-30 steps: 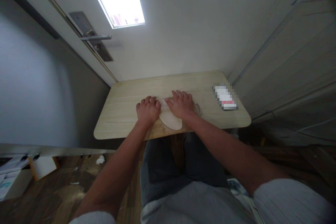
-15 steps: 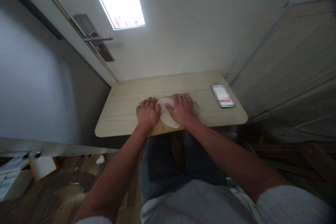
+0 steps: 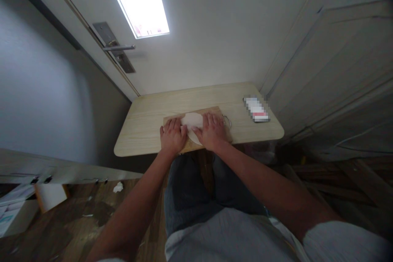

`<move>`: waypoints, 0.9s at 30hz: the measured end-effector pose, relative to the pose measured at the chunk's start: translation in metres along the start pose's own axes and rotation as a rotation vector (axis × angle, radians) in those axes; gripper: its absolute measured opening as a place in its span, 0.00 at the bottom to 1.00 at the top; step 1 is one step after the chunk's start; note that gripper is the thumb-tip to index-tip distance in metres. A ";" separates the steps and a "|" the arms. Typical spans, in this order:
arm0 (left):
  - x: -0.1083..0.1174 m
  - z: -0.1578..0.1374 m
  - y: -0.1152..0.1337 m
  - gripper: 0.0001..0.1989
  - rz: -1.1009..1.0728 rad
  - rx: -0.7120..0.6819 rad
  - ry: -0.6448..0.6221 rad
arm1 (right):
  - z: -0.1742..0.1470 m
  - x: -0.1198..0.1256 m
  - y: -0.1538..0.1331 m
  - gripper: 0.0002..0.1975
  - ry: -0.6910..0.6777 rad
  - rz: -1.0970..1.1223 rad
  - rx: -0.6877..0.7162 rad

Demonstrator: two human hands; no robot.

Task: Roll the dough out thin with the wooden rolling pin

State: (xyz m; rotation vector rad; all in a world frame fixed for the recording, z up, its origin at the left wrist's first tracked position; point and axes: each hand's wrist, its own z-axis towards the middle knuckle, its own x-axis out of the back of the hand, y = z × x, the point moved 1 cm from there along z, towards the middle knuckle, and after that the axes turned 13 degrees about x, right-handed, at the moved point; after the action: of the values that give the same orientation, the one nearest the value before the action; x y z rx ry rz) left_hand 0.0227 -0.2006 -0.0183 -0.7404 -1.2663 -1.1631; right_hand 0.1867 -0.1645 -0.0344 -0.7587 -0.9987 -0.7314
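Hands apart, palms down — left hand (image 3: 173, 136) at left edge of pale flat disc (image 3: 193, 119), right hand (image 3: 214, 132) at its right. Can't tell if fingers clamp anything. Disc lies on wooden board (image 3: 190, 146), board on table (image 3: 141, 131) — phone (image 3: 256, 109) well apart, right.
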 end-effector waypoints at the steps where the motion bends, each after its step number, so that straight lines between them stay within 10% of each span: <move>1: 0.000 -0.002 -0.001 0.28 -0.003 -0.001 -0.006 | -0.002 0.001 -0.001 0.39 -0.002 0.000 0.000; 27: 0.024 -0.061 -0.028 0.24 -0.010 -0.069 -0.021 | -0.091 0.022 -0.032 0.35 0.029 0.054 0.106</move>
State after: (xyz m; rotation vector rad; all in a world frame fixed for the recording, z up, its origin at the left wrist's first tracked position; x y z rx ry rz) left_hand 0.0144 -0.2714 -0.0126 -0.7996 -1.2539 -1.2150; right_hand 0.2093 -0.2604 -0.0386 -0.6786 -0.9789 -0.6362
